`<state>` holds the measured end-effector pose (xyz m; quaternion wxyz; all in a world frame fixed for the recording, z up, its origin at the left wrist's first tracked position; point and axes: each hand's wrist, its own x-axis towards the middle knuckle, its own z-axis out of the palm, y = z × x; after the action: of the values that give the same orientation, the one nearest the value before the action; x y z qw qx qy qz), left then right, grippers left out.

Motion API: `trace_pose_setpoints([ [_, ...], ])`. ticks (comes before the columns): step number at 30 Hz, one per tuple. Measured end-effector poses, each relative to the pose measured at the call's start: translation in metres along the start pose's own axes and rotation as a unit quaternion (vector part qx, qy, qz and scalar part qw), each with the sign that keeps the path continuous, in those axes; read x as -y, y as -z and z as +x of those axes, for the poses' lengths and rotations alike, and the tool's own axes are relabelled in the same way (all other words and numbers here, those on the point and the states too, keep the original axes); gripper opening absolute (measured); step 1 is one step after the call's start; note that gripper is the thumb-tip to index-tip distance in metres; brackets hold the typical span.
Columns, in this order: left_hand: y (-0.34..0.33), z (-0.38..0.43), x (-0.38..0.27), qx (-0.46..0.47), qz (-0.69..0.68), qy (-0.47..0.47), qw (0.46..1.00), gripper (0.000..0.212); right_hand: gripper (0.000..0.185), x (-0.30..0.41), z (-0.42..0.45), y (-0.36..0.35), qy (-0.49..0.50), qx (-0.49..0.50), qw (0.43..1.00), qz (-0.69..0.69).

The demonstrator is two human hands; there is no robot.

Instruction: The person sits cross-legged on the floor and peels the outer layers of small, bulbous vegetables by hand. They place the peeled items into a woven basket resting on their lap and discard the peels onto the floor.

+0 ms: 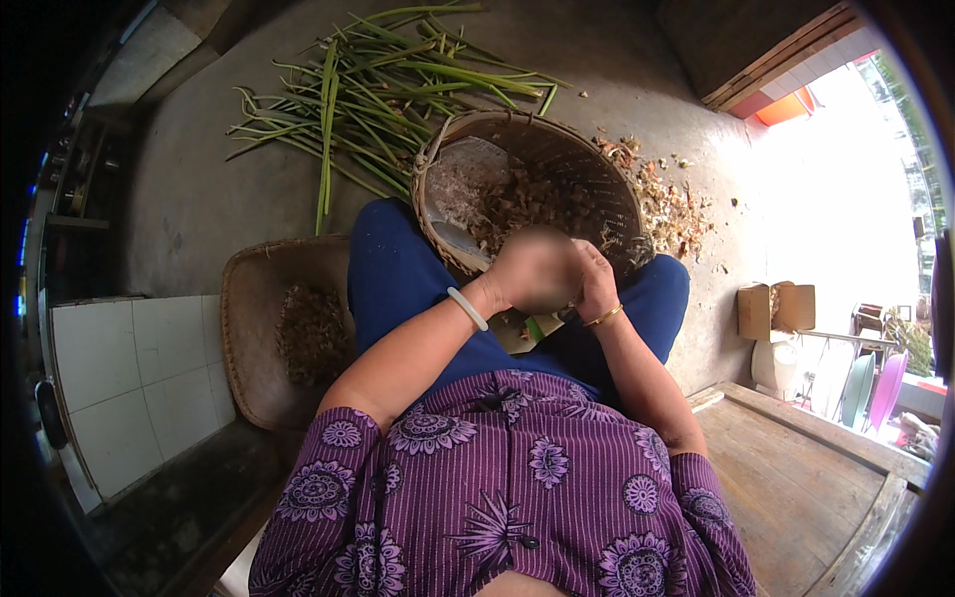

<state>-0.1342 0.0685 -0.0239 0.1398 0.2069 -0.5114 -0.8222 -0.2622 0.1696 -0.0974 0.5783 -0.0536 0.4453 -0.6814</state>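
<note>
My left hand, with a pale bangle at its wrist, is raised over the near rim of a round woven bamboo basket. Close against it is my right hand, with a gold-coloured bracelet, its fingers bent. A blurred patch covers most of the left hand and the place between the hands, so what they hold cannot be told. The basket stands between my knees, with brown dry flakes and a greyish sheet inside.
Long green stalks lie on the concrete floor beyond the basket. Dry peelings are scattered to its right. A shallow woven basket with small brown pieces stands at the left. A wooden panel is at the lower right, a cardboard box above it.
</note>
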Motion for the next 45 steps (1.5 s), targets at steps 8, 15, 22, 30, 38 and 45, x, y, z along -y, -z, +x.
trace_pose_setpoints([
  [8,0.073,-0.062,-0.052,-0.245,-0.267,0.0,0.932,0.029,0.058,0.008,0.008,0.025,-0.057,0.054,0.975,0.21],
  [15,0.214,-0.222,-0.034,-0.474,0.182,0.077,0.858,0.019,0.065,0.008,0.005,0.002,-0.046,0.098,0.972,0.207],
  [22,0.125,-0.15,-0.055,-0.376,0.31,-0.121,0.865,0.016,0.066,0.012,0.001,0.006,-0.041,0.1,0.977,0.185],
  [30,-0.005,0.004,0.03,-0.084,0.47,-0.166,0.863,0.027,0.065,0.01,-0.008,-0.006,-0.028,0.066,0.989,0.132],
  [38,0.027,0.021,0.052,-0.022,0.029,0.084,0.996,0.024,0.041,0.004,0.008,0.013,-0.099,0.011,0.991,0.094],
  [45,0.033,0.014,0.035,0.024,0.146,-0.164,0.975,0.014,0.021,0.007,-0.003,-0.009,-0.016,0.026,1.0,-0.008],
])
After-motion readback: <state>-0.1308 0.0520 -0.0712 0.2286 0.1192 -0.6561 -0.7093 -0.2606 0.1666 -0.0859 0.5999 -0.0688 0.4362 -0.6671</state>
